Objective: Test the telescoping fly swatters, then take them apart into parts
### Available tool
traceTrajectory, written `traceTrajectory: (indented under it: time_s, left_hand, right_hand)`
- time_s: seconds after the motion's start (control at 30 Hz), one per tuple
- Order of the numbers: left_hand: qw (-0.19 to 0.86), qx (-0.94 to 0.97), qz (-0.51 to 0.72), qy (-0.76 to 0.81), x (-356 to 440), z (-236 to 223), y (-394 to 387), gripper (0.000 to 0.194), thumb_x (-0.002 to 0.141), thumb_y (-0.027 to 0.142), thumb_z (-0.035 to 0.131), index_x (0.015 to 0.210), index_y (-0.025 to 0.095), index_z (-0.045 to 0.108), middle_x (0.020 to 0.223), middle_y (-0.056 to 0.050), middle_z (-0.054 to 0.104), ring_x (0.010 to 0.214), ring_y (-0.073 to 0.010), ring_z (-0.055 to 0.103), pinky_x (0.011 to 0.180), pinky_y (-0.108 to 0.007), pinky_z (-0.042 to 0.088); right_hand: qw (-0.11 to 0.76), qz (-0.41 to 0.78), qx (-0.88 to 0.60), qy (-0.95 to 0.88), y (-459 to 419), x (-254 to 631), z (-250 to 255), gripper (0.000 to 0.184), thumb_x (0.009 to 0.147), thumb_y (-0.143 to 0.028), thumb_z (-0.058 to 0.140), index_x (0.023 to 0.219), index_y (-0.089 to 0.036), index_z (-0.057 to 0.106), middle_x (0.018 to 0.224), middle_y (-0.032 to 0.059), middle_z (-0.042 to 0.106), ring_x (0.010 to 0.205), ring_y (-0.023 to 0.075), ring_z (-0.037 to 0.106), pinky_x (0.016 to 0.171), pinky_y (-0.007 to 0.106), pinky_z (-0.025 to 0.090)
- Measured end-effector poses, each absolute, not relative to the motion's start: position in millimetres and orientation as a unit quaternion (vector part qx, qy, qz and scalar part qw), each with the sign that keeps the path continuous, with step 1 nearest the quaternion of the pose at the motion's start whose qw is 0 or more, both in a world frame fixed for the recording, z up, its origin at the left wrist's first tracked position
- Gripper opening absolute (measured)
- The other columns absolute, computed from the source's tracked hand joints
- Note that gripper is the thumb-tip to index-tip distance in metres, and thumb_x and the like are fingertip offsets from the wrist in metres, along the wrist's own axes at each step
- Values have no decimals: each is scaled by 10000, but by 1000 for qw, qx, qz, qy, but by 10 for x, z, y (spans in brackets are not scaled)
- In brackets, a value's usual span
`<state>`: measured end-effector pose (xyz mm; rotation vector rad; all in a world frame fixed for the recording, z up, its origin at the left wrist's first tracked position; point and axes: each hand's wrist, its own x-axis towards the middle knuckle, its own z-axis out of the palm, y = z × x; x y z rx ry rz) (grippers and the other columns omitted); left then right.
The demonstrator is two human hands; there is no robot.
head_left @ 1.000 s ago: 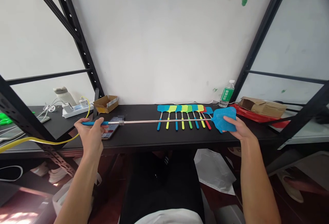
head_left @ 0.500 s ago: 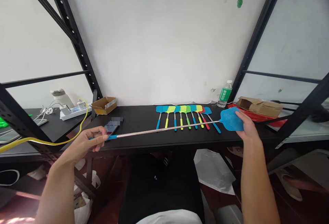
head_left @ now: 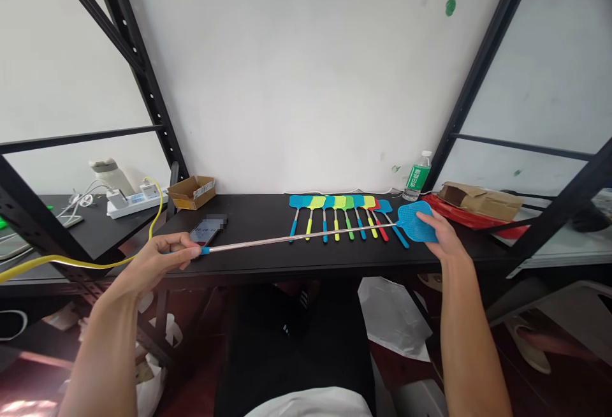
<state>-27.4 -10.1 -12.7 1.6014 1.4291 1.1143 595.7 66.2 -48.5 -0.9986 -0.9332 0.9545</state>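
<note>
A blue fly swatter point(head_left: 415, 221) with a long, extended metal rod stretches between my two hands above the table's front. My left hand point(head_left: 165, 253) is closed around its blue handle, most of which the fingers hide. On the other end, my right hand point(head_left: 442, 233) pinches the perforated blue head at its right side. Behind the rod lies a row of shorter fly swatters point(head_left: 340, 203) in blue, yellow, green and red, heads toward the wall and handles toward me. The rightmost blue one lies slanted. Close behind my left hand is a phone point(head_left: 206, 231), its screen lit.
An open cardboard box point(head_left: 192, 194) stands at the back left, near a power strip point(head_left: 138, 203) and yellow cable point(head_left: 62, 259). A water bottle point(head_left: 417, 176) and brown cardboard on a red bag point(head_left: 478, 203) are back right. Black shelf posts point(head_left: 153, 101) flank the table.
My right hand and the swatter's head have moved left and slightly inward. The left hand's fingers have closed more tightly on the handle, and the rod appears a little shorter.
</note>
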Motion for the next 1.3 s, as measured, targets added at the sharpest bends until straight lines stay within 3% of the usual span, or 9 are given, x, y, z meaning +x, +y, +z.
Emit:
traceTrajectory:
  time_s: [0.2, 0.5, 1.3]
  left_hand:
    - [356, 623, 439, 541, -267, -113, -116, 396, 725, 518, 778, 654, 162, 619, 505, 33, 510, 459, -52, 305, 452, -184, 185]
    - [373, 606, 452, 538, -345, -146, -105, 398, 731, 490, 783, 642, 160, 579, 507, 29, 526, 438, -44, 283, 439, -191, 161]
    - [387, 584, 457, 548, -256, -93, -96, 405, 705, 464, 801, 602, 158, 555, 499, 32, 517, 406, -31, 248, 412, -203, 136]
  right_hand:
    - [649, 430, -451, -437, 677, 5951, -490, 417, 628, -330, 875, 1003, -249, 712, 952, 42, 764, 913, 312, 730, 745, 393, 619]
    - [645, 431, -455, -438, 680, 5861, -480, 411, 637, -371, 883, 994, -255, 717, 949, 28, 753, 811, 248, 724, 644, 313, 608]
    - [634, 436, -444, -460, 698, 5645, -435, 417, 671, -392, 862, 1027, -243, 702, 942, 28, 742, 795, 232, 710, 662, 307, 587]
